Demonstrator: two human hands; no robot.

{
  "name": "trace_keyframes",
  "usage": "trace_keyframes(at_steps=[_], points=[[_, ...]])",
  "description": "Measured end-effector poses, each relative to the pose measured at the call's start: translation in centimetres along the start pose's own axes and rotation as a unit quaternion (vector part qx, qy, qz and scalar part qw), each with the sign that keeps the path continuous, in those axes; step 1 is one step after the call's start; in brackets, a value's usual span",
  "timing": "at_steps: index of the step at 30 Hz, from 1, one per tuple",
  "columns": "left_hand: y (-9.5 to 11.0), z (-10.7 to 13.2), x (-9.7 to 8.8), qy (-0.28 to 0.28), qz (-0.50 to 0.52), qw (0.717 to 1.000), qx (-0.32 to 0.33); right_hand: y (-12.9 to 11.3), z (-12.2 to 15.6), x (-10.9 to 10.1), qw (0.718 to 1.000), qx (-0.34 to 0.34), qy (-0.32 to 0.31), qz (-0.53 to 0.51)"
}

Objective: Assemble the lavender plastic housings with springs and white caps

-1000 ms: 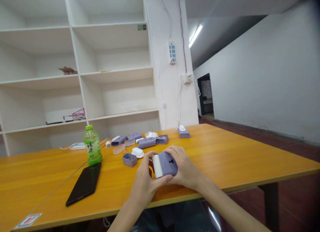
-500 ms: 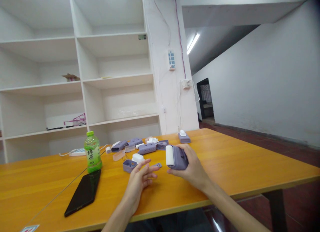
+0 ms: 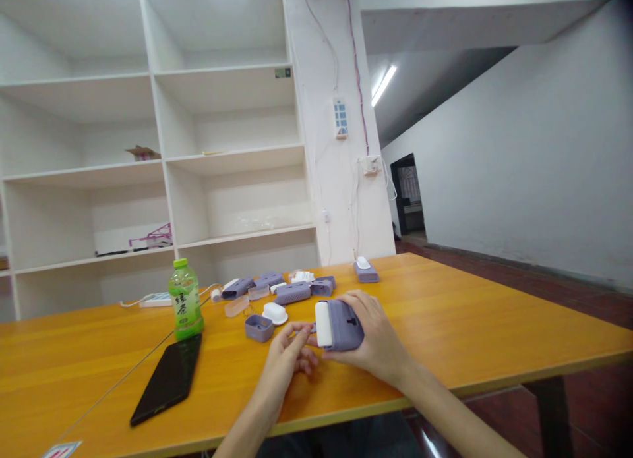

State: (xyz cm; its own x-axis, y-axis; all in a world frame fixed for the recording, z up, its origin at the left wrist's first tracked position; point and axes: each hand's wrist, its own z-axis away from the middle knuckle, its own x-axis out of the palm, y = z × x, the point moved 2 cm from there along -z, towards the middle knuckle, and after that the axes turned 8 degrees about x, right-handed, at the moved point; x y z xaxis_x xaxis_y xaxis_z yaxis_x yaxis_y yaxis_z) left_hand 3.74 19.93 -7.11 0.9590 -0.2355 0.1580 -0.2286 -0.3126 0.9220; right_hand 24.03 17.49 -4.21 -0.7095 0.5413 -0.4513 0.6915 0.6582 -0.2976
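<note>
Just below the middle of the frame, a lavender plastic roller case with a white cylindrical roller at its left end [image 3: 339, 324] is held a little above the orange wooden tabletop [image 3: 469, 326]. The right hand [image 3: 376, 339] wraps it from the right, fingers curled over the top and thumb beneath, closed firmly on the case. The left hand [image 3: 289, 352] sits just to the left of it, fingers loosely curled, their tips pinching at a small lavender plastic piece [image 3: 310, 327] right beside the roller's end; whether that piece is fully gripped I cannot tell.

Further out, toward the left of centre, a small open lavender plastic tray [image 3: 258, 327] lies on the tabletop with a white oval plastic cap [image 3: 275, 312] just behind it. Behind these, a loose cluster of lavender and clear plastic parts [image 3: 277, 288] spreads across the far edge of the tabletop, and a single lavender block topped with a white cap [image 3: 365, 271] stands apart to the right of that cluster.

To the left, a green plastic drink bottle with a green cap [image 3: 184, 300] stands upright, and a black flat phone [image 3: 167, 378] lies face-up just in front of it, angled toward the lower left. A white power strip [image 3: 155, 300] lies behind the bottle. White open shelving [image 3: 163, 168] fills the upper left of the frame.
</note>
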Motion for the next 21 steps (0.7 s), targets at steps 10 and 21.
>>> trace_keyframes(at_steps=[10, 21], points=[[-0.1, 0.2, 0.8, -0.128, -0.014, 0.989, 0.076, -0.7, 0.0, 0.4, 0.998, -0.018, -0.062, 0.016], [1.7, 1.2, 1.2, -0.121, -0.015, 0.990, 0.075, -0.6, -0.1, 0.0, 0.999, -0.026, -0.027, -0.039]])
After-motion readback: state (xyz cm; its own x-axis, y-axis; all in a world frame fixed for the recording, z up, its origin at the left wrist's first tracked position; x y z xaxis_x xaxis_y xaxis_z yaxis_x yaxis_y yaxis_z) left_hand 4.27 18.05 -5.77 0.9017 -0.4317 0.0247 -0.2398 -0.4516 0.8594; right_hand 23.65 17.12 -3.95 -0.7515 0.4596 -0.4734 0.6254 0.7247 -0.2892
